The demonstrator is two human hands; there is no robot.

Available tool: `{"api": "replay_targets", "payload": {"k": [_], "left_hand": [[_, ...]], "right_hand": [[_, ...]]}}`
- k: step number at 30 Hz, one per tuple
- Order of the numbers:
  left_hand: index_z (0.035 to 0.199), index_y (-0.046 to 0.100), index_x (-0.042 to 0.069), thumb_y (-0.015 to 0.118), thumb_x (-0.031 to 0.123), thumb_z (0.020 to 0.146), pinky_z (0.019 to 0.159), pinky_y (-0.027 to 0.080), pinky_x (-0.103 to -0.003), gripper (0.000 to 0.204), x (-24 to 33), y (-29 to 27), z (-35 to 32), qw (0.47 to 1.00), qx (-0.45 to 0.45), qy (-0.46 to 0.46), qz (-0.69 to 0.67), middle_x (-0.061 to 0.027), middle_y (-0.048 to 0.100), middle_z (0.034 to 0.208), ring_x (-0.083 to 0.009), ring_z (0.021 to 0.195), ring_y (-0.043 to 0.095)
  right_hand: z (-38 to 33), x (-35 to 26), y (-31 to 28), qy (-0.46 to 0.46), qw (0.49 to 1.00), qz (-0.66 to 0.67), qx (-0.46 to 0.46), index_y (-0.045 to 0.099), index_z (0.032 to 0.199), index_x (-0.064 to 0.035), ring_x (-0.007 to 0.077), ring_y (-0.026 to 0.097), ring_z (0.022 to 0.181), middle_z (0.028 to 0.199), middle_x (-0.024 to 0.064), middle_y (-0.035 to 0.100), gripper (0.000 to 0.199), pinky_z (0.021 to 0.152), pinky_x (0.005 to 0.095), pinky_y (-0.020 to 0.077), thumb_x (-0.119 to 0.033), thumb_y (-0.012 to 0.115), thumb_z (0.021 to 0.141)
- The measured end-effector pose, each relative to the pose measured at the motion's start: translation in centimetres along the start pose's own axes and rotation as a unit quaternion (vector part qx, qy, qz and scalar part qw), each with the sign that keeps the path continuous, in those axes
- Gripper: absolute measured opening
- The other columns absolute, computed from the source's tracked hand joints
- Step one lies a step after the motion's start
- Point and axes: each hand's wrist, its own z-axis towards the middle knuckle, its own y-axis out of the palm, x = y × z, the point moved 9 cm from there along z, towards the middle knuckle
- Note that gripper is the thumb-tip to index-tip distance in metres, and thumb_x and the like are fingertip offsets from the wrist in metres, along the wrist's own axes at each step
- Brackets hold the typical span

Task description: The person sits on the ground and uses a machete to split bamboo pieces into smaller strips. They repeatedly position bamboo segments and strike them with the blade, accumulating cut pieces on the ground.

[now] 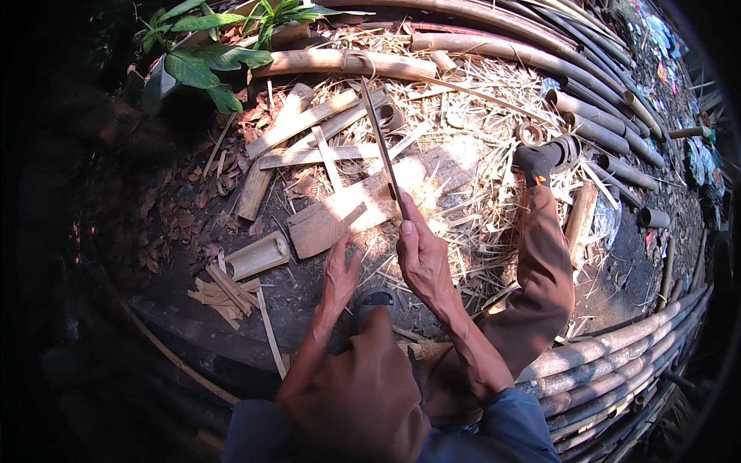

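My right hand (426, 261) is wrapped round the handle of a long, narrow-bladed machete (379, 139), its blade pointing up and away from me. My left hand (339, 272) is beside it on the left, thumb and fingers apart, with nothing visible in it. Just beyond the left fingers lies a flat wooden board (316, 230), sunlit in the middle, with a short dark patch on it that may be a shadow or a strip. Split bamboo slats (312, 157) lie crossed past the board. To the left rests a short bamboo section (258, 255) next to thin split pieces (225, 295).
Pale shavings (482, 255) cover the ground to the right, around my outstretched leg (540, 255). Bamboo poles (494, 48) line the far and right sides. More poles (610, 351) lie stacked at the lower right. A leafy plant (193, 65) grows at the upper left.
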Motion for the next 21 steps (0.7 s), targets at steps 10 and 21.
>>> {"api": "replay_targets", "payload": {"k": [10,21], "left_hand": [[0.113,0.061,-0.002,0.057,0.012,0.092,0.083,0.051,-0.038,0.026,1.4,-0.4,0.1,0.999,-0.012,0.002,-0.051,-0.0175,0.067,0.101,-0.0283,0.093,0.066],[0.11,0.064,-0.003,0.049,0.011,0.097,0.086,0.05,-0.028,0.024,2.3,-2.3,0.8,0.995,-0.025,-0.065,-0.068,-0.013,0.069,0.101,-0.017,0.096,0.066]], "right_hand": [[-0.4,2.1,0.4,0.064,0.998,-0.02,-0.02,0.023,0.15,-0.0028,0.0321,0.056,0.058,0.064,0.019,0.055,0.058,0.059,0.0412,0.0431,-0.031,0.039,0.102],[0.2,1.3,0.0,0.034,0.999,-0.016,-0.012,0.038,0.14,0.0064,0.0436,0.064,0.074,0.075,0.0301,0.061,0.054,0.066,0.0472,0.047,-0.03,0.044,0.1]]}}
